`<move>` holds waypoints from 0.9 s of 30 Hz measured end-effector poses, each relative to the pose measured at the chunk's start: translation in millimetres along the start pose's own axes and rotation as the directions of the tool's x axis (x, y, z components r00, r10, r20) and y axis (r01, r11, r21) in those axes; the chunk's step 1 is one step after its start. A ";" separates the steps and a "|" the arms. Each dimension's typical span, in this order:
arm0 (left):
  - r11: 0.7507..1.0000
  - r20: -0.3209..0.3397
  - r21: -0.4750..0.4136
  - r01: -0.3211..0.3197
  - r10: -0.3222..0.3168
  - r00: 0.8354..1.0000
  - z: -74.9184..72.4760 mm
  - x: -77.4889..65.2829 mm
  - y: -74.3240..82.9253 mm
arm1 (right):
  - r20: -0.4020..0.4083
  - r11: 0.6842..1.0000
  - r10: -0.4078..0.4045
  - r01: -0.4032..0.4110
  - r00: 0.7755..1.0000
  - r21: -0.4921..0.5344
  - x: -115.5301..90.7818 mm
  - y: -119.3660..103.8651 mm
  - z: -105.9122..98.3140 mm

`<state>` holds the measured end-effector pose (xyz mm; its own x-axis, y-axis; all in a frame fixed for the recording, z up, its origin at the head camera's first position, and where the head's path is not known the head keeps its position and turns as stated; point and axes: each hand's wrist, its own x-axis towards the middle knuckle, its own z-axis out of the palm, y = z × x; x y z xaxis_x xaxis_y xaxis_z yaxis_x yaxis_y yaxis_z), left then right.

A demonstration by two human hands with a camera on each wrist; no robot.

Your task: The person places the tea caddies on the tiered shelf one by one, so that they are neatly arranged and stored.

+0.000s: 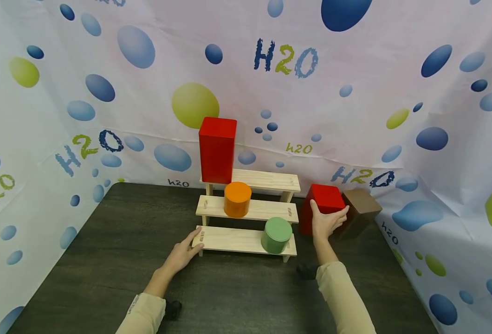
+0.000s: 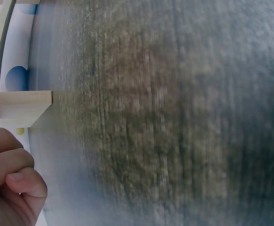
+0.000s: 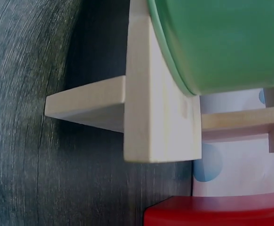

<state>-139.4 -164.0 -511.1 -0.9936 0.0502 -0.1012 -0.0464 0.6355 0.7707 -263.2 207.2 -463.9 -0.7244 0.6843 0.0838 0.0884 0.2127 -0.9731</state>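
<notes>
A wooden stepped shelf (image 1: 229, 239) with three tiers stands on the dark table. My left hand (image 1: 182, 254) holds the left end of its lowest step, fingers curled at the board's edge in the left wrist view. A green cylinder (image 1: 277, 235) sits at the right of that step. On the middle step stands an orange cylinder (image 1: 237, 199), and a tall red box (image 1: 217, 150) rests on the top one. My right hand (image 1: 327, 221) grips a second red box (image 1: 324, 197) right of the shelf, thumb and fingers spread across its width; its lower front is hidden.
A brown box (image 1: 359, 208) stands close against the right side of the second red box. Behind and beside the dark table (image 1: 237, 292) hangs a white curtain (image 1: 246, 83) with blue and green dots and H2O lettering.
</notes>
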 end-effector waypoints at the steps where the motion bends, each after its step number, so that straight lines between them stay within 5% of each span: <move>1: 1.000 0.000 0.002 0.000 0.000 1.000 0.0 0.4 -0.1 | -0.002 1.000 -0.001 0.001 1.000 0.001 0.5 0.7 -0.4; 27: 1.000 0.000 0.013 -0.008 0.008 1.000 0.0 1.5 -1.0 | 0.051 0.998 -0.052 0.054 0.997 -0.043 5.6 -7.4 -19.1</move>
<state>-140.9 -164.5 -512.0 -0.9939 0.0552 -0.0951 -0.0371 0.6454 0.7630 -254.8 222.8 -452.1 -0.7617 0.6362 0.1228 0.0787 0.2790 -0.9571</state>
